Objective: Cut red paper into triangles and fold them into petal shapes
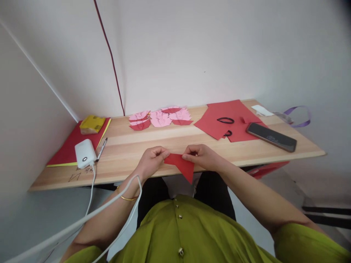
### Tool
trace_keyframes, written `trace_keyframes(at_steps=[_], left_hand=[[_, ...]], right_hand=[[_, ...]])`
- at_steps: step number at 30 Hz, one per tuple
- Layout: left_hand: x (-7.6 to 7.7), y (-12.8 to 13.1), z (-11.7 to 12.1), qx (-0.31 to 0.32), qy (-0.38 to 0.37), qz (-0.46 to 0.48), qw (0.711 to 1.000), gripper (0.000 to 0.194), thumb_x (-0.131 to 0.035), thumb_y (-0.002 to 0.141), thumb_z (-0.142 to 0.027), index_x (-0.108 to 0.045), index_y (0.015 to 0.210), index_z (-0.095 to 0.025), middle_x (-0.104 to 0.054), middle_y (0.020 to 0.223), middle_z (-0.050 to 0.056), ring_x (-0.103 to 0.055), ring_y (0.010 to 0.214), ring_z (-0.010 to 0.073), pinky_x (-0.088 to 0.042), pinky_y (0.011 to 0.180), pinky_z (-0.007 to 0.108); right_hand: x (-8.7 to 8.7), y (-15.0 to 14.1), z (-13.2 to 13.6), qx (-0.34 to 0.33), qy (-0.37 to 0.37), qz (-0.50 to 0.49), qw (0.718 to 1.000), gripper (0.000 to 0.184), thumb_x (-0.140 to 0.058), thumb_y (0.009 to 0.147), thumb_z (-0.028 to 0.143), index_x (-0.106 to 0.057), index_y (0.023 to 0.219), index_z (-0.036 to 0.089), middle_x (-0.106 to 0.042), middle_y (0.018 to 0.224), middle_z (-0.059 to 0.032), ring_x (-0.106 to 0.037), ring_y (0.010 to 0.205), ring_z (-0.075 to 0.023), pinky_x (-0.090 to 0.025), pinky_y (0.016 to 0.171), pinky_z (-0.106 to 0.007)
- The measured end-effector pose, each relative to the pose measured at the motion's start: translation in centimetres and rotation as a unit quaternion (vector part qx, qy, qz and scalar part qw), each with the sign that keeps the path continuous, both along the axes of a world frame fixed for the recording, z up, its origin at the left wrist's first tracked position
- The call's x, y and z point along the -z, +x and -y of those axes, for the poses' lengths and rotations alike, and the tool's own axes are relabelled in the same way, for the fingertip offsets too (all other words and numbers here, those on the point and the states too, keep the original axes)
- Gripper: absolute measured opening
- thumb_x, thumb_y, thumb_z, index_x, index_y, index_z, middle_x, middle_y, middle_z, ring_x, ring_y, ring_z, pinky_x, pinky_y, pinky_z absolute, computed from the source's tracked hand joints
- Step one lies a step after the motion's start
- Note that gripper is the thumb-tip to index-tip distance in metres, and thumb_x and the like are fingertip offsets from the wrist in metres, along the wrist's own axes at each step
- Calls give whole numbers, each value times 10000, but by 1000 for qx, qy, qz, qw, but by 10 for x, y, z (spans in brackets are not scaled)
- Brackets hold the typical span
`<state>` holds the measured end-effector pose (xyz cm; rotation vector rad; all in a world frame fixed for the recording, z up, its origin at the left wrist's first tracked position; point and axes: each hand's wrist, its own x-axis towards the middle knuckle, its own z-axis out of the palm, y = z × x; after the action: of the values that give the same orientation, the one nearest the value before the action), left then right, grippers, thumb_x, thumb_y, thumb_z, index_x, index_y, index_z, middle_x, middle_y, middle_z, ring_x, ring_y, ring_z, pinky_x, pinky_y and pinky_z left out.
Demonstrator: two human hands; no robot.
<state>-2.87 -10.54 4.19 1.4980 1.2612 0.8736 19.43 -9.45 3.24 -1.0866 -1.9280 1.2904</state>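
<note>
Between my two hands, at the table's front edge, is a folded piece of red paper (184, 167) with a pointed flap hanging down. My left hand (152, 160) pinches its left end between thumb and fingers. Its right upper part is pinched by my right hand (201, 156). Behind them on the table lie several pink and red folded paper pieces (160, 118). To the right, scissors with black handles (225, 120) rest among red paper sheets (227, 106); their blades are hidden.
A dark phone (271, 137) lies on the right beside a white strip (262, 110) and purple loop (301, 116). On the left are a yellow packet (92, 124), a white power bank (85, 153) and a marker (102, 149). A white cable (93, 186) crosses my left arm.
</note>
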Motion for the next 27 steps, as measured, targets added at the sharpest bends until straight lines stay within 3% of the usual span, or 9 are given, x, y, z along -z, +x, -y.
trace_keyframes(at_steps=[5,8,10,13,15,17,20,23,27], left_hand=[[6,1,-4,-40,-79,93,992,352,-694,656,-461,-567,624,-135,-534,542,-30,-429,497,70,-359,510,200],[5,-3,-9,-41,-86,118,988,337,-700,655,-446,-579,632,-132,-564,564,-19,-464,514,78,-391,542,214],[1,-7,-13,-39,-35,84,995,319,-675,694,-435,-596,636,-131,-579,588,-11,-490,545,88,-409,573,224],[-8,-16,-16,-31,138,-29,989,259,-620,773,-397,-654,709,-148,-617,696,19,-555,665,124,-444,654,255],[-10,-22,-17,-15,286,-109,952,200,-603,801,-355,-681,783,-171,-647,828,54,-582,795,157,-463,736,296],[-5,-28,-15,28,381,-182,906,159,-582,824,-312,-682,829,-187,-664,927,79,-581,890,179,-467,803,341],[11,-35,-7,138,403,-253,868,161,-523,864,-266,-663,876,-187,-683,966,89,-589,958,189,-457,868,384],[24,-39,3,236,356,-312,849,192,-550,847,-343,-654,867,-183,-681,956,83,-599,970,198,-419,941,412],[24,-32,8,222,342,-341,847,328,-536,844,-410,-621,1055,-173,-651,1090,113,-568,1074,228,-374,1000,444]], right_hand=[[6,5,-7,31,-34,-18,999,404,-644,732,484,-476,559,160,-446,547,43,-384,516,-77,-292,495,-215],[5,8,-13,-9,-54,-45,997,356,-590,785,481,-531,639,162,-519,619,22,-463,577,-98,-367,559,-227],[2,9,-17,-28,-12,-37,999,298,-559,821,451,-588,741,165,-582,705,-9,-520,648,-125,-410,618,-251],[-2,9,-21,20,183,26,983,232,-528,862,379,-636,836,175,-615,801,-58,-550,734,-161,-422,684,-296],[0,8,-21,61,331,90,937,211,-498,888,328,-662,864,197,-625,851,-78,-550,815,-185,-401,762,-340],[9,8,-18,66,421,152,892,200,-481,903,282,-673,896,227,-643,903,-79,-541,889,-199,-367,821,-369],[28,11,-9,-16,446,208,870,197,-475,910,243,-668,952,241,-664,1004,-69,-536,985,-197,-349,859,-368],[38,17,1,-55,409,236,880,215,-472,916,285,-659,1002,221,-675,1049,-69,-528,1061,-209,-335,910,-385],[32,13,5,-4,387,251,888,255,-434,932,268,-644,1060,199,-653,1132,-82,-514,1106,-226,-309,948,-413]])
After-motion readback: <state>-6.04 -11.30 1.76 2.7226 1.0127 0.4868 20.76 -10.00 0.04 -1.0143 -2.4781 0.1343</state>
